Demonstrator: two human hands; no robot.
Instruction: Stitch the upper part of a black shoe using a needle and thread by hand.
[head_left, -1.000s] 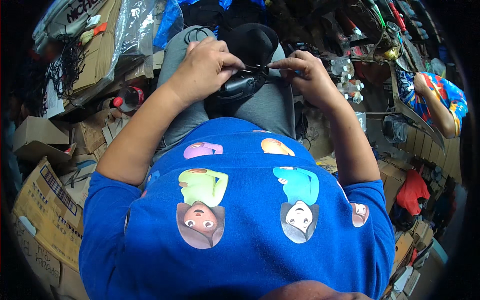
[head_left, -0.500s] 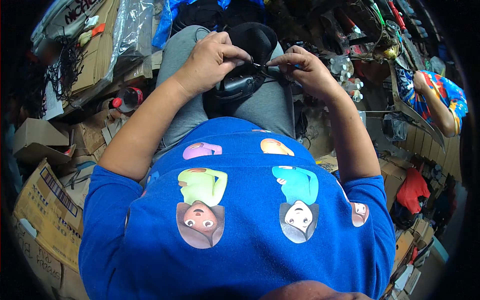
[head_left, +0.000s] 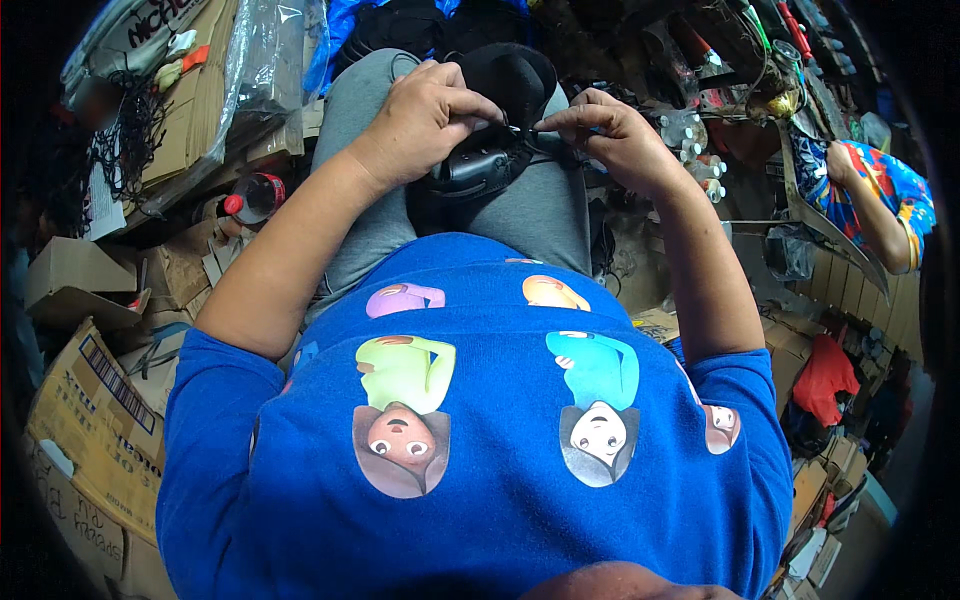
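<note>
I see black shoe, shiny, sitting on lap on grey trousers. Left hand curls tight over shoe top, gripping it. Right hand pinches thin black lace between fingertips. Brown cardboard boxes stacked at left, one with black striped label. Bottle with red cap lies near boxes. Clear plastic bag sits above; can't tell what's inside.

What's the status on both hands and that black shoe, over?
Left hand gripping the black shoe on the lap. Right hand pinching a thin dark strand at its upper. Nothing between the hands; boxes and clutter off to the sides.
</note>
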